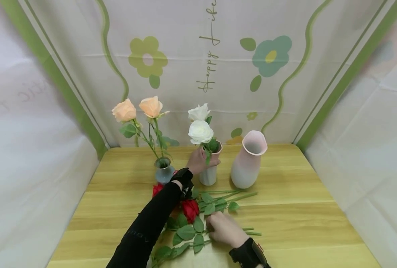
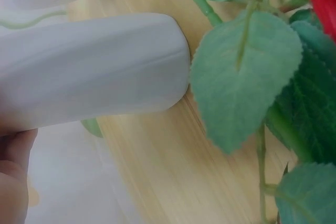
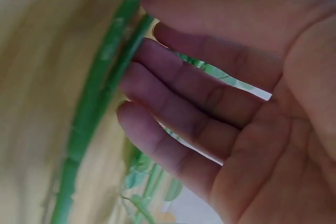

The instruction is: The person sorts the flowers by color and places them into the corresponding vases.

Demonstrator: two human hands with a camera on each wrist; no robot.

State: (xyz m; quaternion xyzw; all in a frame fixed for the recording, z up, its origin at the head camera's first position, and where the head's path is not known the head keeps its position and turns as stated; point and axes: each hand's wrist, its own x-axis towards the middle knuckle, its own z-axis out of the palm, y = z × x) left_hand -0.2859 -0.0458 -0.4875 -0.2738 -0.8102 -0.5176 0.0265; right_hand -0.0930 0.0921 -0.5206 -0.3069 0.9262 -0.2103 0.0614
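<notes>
Left hand (image 1: 196, 163) gripping middle vase (image 1: 208, 175), right hand (image 1: 226, 227) half-spread beside stems (image 3: 86, 119), "Happy Life" backdrop (image 1: 198, 67)

Head view looks forward and down over the table (image 1: 292, 208); left wrist's closely faces the middle vase (image 2: 94, 72); right wrist's, the right hand (image 3: 247, 129); head shares both.

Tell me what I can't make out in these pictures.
- Head view: the farther red rose, partly hidden by the black sleeve.
- Head view: lower stems of the white roses, hidden inside the pink-rimmed vase.
- Left wrist view: that vase's mouth, beyond the left edge.
- Right wrist view: ends of the near green stem, cut off by frame edges.
</notes>
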